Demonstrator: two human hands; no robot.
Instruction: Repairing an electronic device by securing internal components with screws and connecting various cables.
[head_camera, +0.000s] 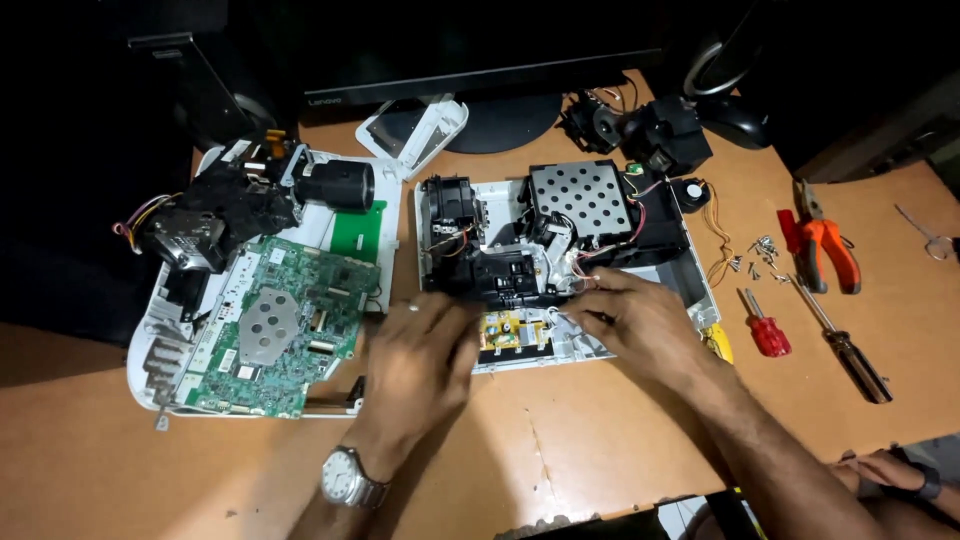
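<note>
Nearest the camera, a watch-wearing left hand (418, 365) and the right hand (640, 322) both rest on the front edge of an opened white chassis (690, 285) at the middle of the frame. Left fingers are curled down against the black housing (500, 272); I cannot tell whether they grip anything. The right fingertips pinch narrowly at the thin red and white wires (578, 275) beside it.

Those wires look fragile: a hard tug could tear one from its connector, and a slip could press on the yellow-patched board (505, 330) below.

This chassis lies flat, long axis running left to right, with its fan (447, 205) at the left end and a perforated metal plate (580, 200) toward the top.

At left sits a green circuit board (285, 325); at right, a red screwdriver (768, 330), orange pliers (825, 250) and loose screws (760, 255).
</note>
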